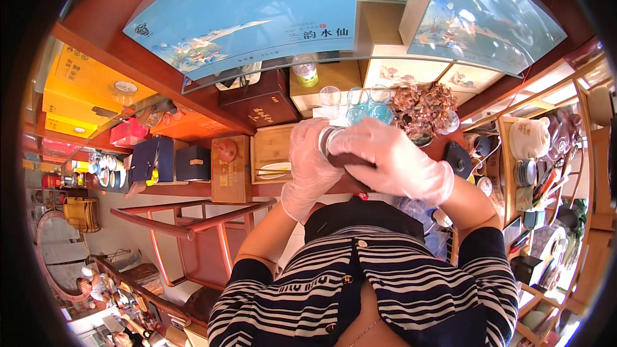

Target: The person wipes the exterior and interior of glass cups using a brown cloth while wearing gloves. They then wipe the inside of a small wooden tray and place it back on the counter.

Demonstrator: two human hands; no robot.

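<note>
Both hands wear thin translucent gloves and are raised together in front of the chest. My left hand (311, 164) is wrapped around a clear glass vessel (327, 142), its rim pointing up and away from me. With my right hand (385, 156) I grip a dark brown cloth (351, 160), pressed against the glass; that hand is slightly blurred. Just beyond them stand several clear and bluish drinking glasses (357, 98), beside a cluster of brown translucent ornaments (422, 108).
A bamboo tray (270, 142) and a small reddish clay teapot (226, 150) on a wooden box lie to the left. Blue tea boxes (270, 14) rest on a glass shelf above. A wooden chair (207, 231) stands at lower left; a shelf with a white lidded pot (529, 137) is at right.
</note>
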